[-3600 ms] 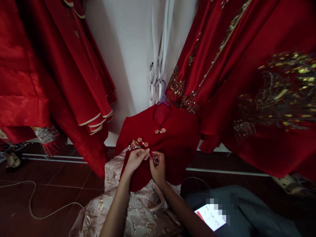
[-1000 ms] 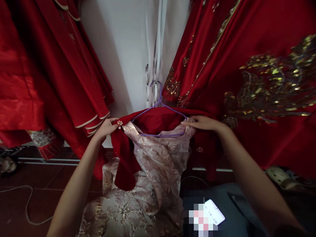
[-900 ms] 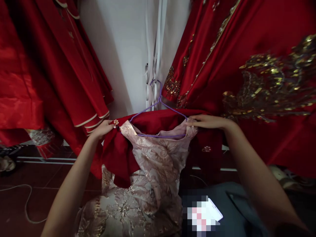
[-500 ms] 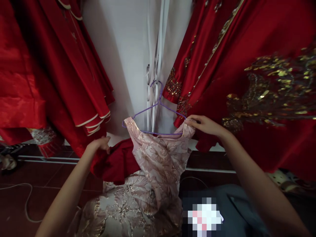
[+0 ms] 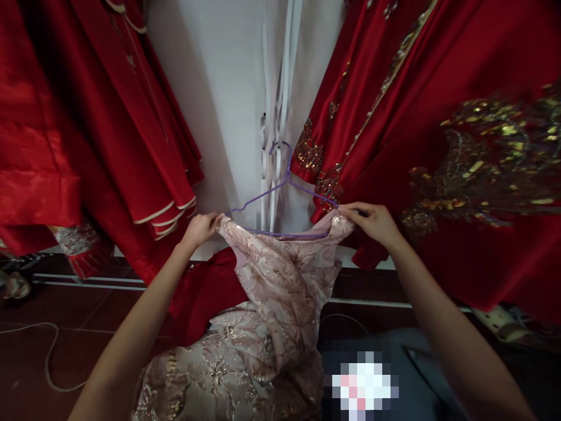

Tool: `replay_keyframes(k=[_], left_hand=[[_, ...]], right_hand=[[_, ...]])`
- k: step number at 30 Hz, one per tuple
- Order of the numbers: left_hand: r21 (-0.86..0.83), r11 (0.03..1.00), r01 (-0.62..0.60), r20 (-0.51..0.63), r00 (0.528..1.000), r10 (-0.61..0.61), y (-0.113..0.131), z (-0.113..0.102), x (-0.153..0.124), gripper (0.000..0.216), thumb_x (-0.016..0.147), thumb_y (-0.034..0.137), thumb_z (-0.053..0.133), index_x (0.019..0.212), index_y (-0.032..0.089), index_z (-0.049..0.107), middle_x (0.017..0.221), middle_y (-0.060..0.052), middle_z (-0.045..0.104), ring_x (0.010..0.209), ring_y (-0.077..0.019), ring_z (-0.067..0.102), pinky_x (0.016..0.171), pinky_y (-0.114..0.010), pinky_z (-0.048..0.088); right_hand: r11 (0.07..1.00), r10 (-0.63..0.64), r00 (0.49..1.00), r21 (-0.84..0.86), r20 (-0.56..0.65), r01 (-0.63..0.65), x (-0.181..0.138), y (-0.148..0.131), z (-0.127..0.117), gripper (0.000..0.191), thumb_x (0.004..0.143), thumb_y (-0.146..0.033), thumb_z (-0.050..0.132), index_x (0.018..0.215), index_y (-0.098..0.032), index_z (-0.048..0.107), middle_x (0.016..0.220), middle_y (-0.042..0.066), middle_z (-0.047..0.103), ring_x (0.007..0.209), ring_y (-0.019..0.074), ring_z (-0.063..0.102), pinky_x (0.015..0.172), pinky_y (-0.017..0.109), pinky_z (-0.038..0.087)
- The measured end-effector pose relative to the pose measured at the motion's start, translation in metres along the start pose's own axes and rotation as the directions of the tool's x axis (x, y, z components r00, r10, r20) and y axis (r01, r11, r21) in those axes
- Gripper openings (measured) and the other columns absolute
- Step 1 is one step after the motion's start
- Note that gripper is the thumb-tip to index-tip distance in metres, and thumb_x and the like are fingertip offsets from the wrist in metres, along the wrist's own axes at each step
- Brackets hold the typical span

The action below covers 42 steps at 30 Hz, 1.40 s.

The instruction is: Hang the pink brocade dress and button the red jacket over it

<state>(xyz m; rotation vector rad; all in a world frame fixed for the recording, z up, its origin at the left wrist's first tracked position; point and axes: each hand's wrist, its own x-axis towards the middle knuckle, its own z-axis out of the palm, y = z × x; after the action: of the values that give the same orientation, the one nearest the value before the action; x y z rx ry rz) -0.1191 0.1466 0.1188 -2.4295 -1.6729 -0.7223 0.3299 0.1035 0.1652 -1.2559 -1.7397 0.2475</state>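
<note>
A pink brocade dress with gold floral patterning hangs by its shoulders from a purple wire hanger. My left hand pinches the dress's left shoulder strap near the hanger's end. On the opposite side, my right hand grips the right shoulder strap and the hanger's tip there. The hanger's hook points up before the white wall, with no rail seen under it. Dark red cloth lies against the dress's left side. The lower part of the dress spreads toward me, its end out of view.
Red garments hang at left, and red gowns with gold sequins at right. White vertical strips run down the wall. A pale cable lies on the dark tiled floor. Shoes stand at lower right.
My left hand has moved up and right from the red cloth and taken hold of the left strap. The dress's straps and hanger have shifted slightly; my right hand keeps its grip.
</note>
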Motion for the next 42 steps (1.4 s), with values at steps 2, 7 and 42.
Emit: replay_keyframes(k=[2,7,42], left_hand=[[0.056,0.997,0.05,0.059,0.997,-0.053,-0.005,0.008,-0.02,0.041,0.089,0.046,0.034,0.081,0.018,0.063,0.07,-0.008,0.066,0.063,-0.0185,0.06,0.056,-0.025,0.033],[-0.053,0.999,0.001,0.107,0.994,0.004,0.008,0.019,-0.052,0.029,0.091,0.038,0.035,0.092,0.021,0.059,0.079,-0.005,0.066,0.071,-0.0165,0.061,0.062,-0.023,0.037],[-0.398,0.753,-0.524,0.041,0.81,0.585,0.16,0.013,-0.028,0.015,0.083,0.026,0.049,0.091,0.021,0.061,0.135,-0.006,0.047,0.126,-0.0221,0.039,0.105,-0.042,0.026]], right_hand=[[1.0,0.018,0.997,0.006,-0.071,-0.018,-0.006,0.004,-0.002,0.029,0.075,-0.047,0.06,0.09,-0.024,0.07,0.094,0.004,0.071,0.088,0.0257,0.065,0.08,0.038,0.051],[0.98,0.148,0.97,-0.107,-0.193,-0.17,-0.042,0.033,-0.01,0.029,0.078,-0.046,0.055,0.088,-0.024,0.071,0.093,0.007,0.071,0.085,0.0289,0.065,0.075,0.038,0.051],[0.952,-0.129,0.955,-0.302,-0.266,0.044,-0.043,-0.051,-0.003,0.027,0.085,-0.046,0.048,0.088,-0.023,0.063,0.094,0.009,0.065,0.086,0.0252,0.06,0.077,0.036,0.045]])
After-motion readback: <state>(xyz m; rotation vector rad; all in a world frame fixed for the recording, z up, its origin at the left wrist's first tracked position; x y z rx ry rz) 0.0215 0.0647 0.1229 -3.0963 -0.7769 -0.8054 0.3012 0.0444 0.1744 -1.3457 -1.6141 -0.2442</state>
